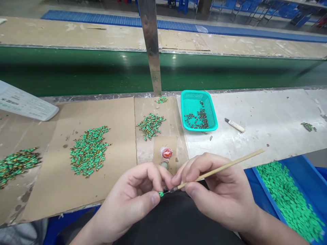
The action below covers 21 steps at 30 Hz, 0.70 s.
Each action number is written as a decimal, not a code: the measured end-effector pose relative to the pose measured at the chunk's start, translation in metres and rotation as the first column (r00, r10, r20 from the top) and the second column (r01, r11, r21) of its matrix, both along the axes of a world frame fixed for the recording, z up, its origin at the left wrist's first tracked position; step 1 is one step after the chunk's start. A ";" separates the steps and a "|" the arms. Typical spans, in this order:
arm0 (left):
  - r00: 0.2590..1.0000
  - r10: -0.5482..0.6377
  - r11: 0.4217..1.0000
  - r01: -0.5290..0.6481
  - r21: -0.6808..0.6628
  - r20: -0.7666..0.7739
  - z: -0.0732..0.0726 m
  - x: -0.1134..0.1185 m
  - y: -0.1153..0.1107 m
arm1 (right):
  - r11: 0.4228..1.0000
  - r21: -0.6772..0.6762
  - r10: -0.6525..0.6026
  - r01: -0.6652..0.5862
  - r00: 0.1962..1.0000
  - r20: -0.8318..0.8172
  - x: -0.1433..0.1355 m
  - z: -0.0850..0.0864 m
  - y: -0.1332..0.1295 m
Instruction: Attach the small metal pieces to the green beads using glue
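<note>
Between the thumb and fingers of my left hand (139, 192) is a small green piece (160, 194), mostly hidden by the fingertips. My right hand (217, 190) pinches a thin wooden stick (230, 164), which slants up to the right. The stick's dark lower end meets a fine metal tip beside the green piece; whether they touch is hard to tell. Both hands are close together above a dark lap. Just beyond the fingers lie a red bottle cap (167, 153) and a small round grey cap (164, 165).
Piles of small green and gold pieces (89, 151) lie on cardboard at left. A turquoise basket (214, 124) holds small dark parts. A knife (234, 125) lies right of it. A blue bin (270, 194) of green pieces stands at lower right. A metal post (152, 47) rises behind.
</note>
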<state>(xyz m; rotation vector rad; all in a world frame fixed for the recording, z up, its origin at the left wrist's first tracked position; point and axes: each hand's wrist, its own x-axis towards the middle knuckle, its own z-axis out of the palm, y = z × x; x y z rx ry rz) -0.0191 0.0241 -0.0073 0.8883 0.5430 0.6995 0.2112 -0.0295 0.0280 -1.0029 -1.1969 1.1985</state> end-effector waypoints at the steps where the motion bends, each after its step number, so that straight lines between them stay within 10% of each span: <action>1: 1.000 0.005 1.000 -0.005 0.004 -0.003 0.000 0.000 0.001 | 1.000 -0.003 0.001 -0.001 1.000 -0.002 0.000 0.000 0.000; 13: 1.000 0.021 1.000 -0.021 0.013 -0.006 0.001 0.002 0.001 | 1.000 -0.014 0.011 -0.011 0.999 -0.035 0.002 -0.001 -0.001; 21: 0.971 0.102 0.994 -0.107 -0.007 -0.218 -0.018 -0.014 0.004 | 0.960 0.175 -0.187 0.219 0.965 -0.185 0.047 -0.012 0.030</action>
